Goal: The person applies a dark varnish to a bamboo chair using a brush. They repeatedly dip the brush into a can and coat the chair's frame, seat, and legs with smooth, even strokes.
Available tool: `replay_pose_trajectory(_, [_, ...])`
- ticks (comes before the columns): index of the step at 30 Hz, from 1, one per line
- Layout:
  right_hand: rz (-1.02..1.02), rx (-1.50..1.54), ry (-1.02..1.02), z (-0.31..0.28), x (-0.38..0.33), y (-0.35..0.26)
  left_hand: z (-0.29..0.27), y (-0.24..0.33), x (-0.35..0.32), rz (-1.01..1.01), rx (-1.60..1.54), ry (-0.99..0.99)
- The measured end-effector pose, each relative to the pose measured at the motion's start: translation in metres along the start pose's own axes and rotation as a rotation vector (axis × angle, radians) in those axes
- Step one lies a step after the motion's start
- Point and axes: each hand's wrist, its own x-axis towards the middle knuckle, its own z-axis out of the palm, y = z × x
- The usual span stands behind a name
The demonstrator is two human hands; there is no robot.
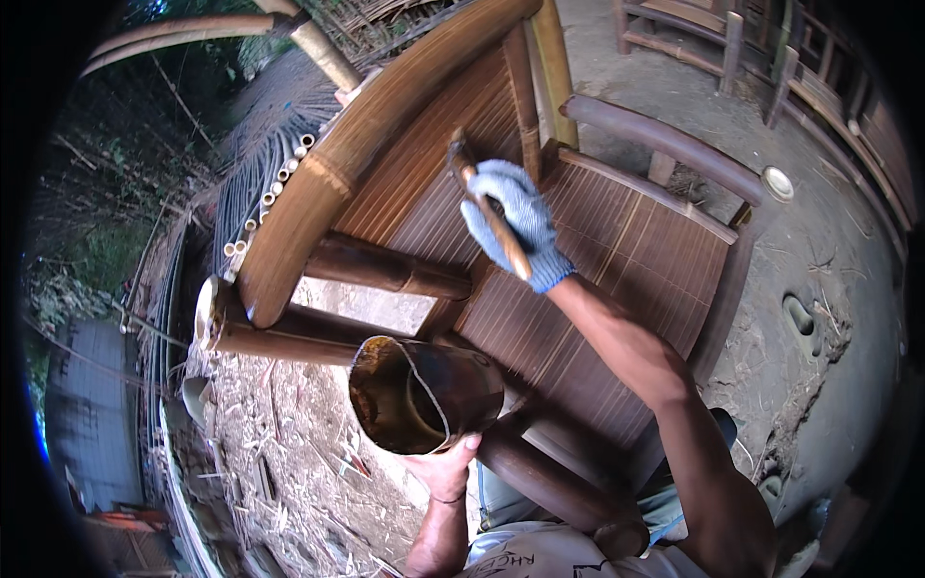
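Observation:
My right hand (525,217), in a pale blue knit glove, is closed around the wooden handle of a brush (505,239). The brush's dark tip is up against, or just in front of, the slatted backrest (409,183) of a brown bamboo chair (385,91); whether it touches cannot be made out. Bare, my left hand (448,470) grips a metal can (472,390) from below, beside the chair's near armrest (554,472). The can tilts its mouth to the left, showing dark liquid and brown stains inside. Glossy dark brown covers the seat (568,328) and armrests.
Beyond the backrest lies a stack of thin bamboo poles (279,178). Wood shavings litter the ground (289,462) at left. A round white lid or dish (778,183) is near the far armrest, with a sandal (800,316) on the right. More bamboo furniture (694,39) stands at the back right.

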Motion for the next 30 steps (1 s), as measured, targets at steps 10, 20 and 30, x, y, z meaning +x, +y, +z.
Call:
replay_pose_trajectory(10, [0.204, 0.640, -0.264, 0.010, -0.020, -0.049, -0.089, 0.007, -0.003, 0.155, 0.029, 0.120])
replay_pose_trajectory(20, [0.513, 0.644, -0.528, -0.014, 0.017, -0.031, -0.127, 0.006, -0.002, 0.117, 0.061, 0.167])
replay_pose_trajectory(30, [0.828, 0.828, -0.277, -0.025, -0.035, 0.040, -0.141, -0.001, 0.004, 0.109, 0.079, 0.161])
